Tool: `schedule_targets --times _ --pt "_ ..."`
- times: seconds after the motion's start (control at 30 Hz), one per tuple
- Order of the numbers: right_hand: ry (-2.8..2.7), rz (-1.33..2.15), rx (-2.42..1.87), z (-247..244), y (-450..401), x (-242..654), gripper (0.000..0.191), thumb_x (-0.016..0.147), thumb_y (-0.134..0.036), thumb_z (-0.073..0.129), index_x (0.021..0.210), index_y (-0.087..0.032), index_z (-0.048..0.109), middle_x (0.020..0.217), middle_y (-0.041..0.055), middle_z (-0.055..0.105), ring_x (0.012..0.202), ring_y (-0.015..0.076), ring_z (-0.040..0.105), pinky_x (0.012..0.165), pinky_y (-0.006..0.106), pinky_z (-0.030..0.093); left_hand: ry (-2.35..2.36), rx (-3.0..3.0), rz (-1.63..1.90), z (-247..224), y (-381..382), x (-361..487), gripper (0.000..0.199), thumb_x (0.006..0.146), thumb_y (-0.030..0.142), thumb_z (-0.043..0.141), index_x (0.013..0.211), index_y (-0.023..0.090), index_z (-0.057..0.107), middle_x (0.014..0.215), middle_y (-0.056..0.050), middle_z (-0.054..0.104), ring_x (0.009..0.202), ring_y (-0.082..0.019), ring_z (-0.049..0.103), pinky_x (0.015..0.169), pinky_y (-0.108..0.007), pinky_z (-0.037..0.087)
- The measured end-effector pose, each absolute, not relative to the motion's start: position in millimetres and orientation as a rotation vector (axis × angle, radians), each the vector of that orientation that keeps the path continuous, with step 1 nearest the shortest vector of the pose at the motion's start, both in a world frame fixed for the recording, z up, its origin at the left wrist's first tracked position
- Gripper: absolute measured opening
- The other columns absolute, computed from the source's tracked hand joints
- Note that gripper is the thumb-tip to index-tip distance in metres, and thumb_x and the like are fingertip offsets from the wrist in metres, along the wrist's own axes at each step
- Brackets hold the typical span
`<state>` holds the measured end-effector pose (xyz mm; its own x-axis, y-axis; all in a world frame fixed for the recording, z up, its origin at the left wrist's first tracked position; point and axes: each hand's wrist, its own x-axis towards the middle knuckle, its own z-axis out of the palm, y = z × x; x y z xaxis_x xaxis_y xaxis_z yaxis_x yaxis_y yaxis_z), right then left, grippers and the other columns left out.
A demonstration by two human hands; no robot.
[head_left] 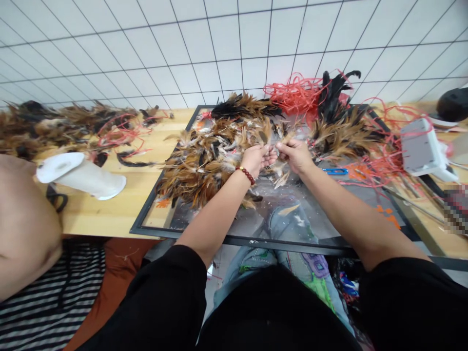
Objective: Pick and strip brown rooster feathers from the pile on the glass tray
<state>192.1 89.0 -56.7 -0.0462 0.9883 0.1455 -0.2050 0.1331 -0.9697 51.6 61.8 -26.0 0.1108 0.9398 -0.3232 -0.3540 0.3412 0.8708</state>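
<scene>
My left hand (258, 160), a beaded bracelet at its wrist, pinches a small brown feather (266, 131) between thumb and fingertips. Close beside it, my right hand (297, 155) is closed, thumb against fingers, on a pale brown feather (287, 137). The fingertips of both hands nearly meet above the dark-framed glass panel (234, 240). A large heap of brown feathers (197, 180) spreads under and left of my left hand. Another brown bunch (341, 136) lies to the right of my right hand. One loose pale feather (288, 210) rests on the glass nearer me.
Red plastic string (298, 95) lies tangled at the back by the tiled wall. A blue cutter (335, 171) sits right of my right forearm, with a white device (420, 146) beyond. On the left are a white spool (82, 175), more feathers (62, 126) and another person's arm (27, 224).
</scene>
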Motion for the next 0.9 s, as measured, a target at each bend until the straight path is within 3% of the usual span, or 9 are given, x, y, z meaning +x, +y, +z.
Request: schedule_targets --times 0.13,0.33,0.47,0.6,0.8,0.9 --pt "-1.191 1.171 -0.946 -57.0 88.5 190.6 0.050 0.044 -0.057 0.089 0.059 -0.018 0.063 0.043 -0.0062 0.049 0.040 0.0058 0.038 0.040 0.021 0.028 1.037 0.758 1.015 -25.1 59.8 53.1 0.016 0.093 0.016 0.056 0.077 0.012 0.058 0.063 -0.002 0.064 0.060 -0.008 0.063 0.076 -0.024 0.055" --pt "-1.248 1.124 -0.972 -55.2 85.3 190.4 0.044 0.048 -0.053 0.087 0.062 -0.016 0.068 0.054 -0.0018 0.061 0.045 0.0063 0.043 0.044 0.023 0.032 1.009 0.888 0.906 -23.4 58.6 48.0 0.017 0.092 0.014 0.056 0.076 0.010 0.059 0.062 -0.001 0.062 0.052 -0.007 0.059 0.064 -0.023 0.051" --pt "-1.272 1.166 -0.958 -50.0 88.5 190.9 0.043 0.051 -0.053 0.086 0.062 -0.017 0.064 0.052 -0.0029 0.058 0.044 0.0063 0.041 0.044 0.023 0.030 0.951 0.941 0.910 -20.1 59.0 44.2 0.016 0.092 0.015 0.057 0.077 0.010 0.060 0.059 0.001 0.059 0.051 -0.007 0.058 0.060 -0.020 0.049" --pt "-1.259 0.978 -0.972 -32.9 96.4 202.7 0.036 0.061 -0.052 0.080 0.070 -0.020 0.066 0.051 -0.0063 0.050 0.044 0.0068 0.039 0.046 0.023 0.031 0.934 0.831 1.123 -17.1 61.1 44.0 0.015 0.092 0.019 0.059 0.079 0.013 0.058 0.062 0.003 0.057 0.056 -0.005 0.059 0.065 -0.018 0.050" --pt "-2.286 0.601 -1.277 4.2 93.6 237.3 0.007 0.064 -0.025 0.076 0.069 -0.021 0.075 0.066 0.0013 0.069 0.062 0.0157 0.058 0.062 0.030 0.041 0.950 0.692 1.346 -15.0 63.9 43.6 0.014 0.095 0.021 0.054 0.082 0.015 0.057 0.067 0.003 0.056 0.059 -0.004 0.058 0.070 -0.019 0.051" --pt "-2.547 0.238 -1.321 4.2 88.8 236.1 0.014 0.071 -0.019 0.066 0.077 -0.022 0.078 0.077 0.0040 0.073 0.073 0.0206 0.063 0.070 0.033 0.043 0.943 0.680 1.366 -14.4 63.7 44.1 0.013 0.094 0.021 0.056 0.083 0.015 0.057 0.067 0.003 0.056 0.059 -0.004 0.058 0.070 -0.019 0.051"
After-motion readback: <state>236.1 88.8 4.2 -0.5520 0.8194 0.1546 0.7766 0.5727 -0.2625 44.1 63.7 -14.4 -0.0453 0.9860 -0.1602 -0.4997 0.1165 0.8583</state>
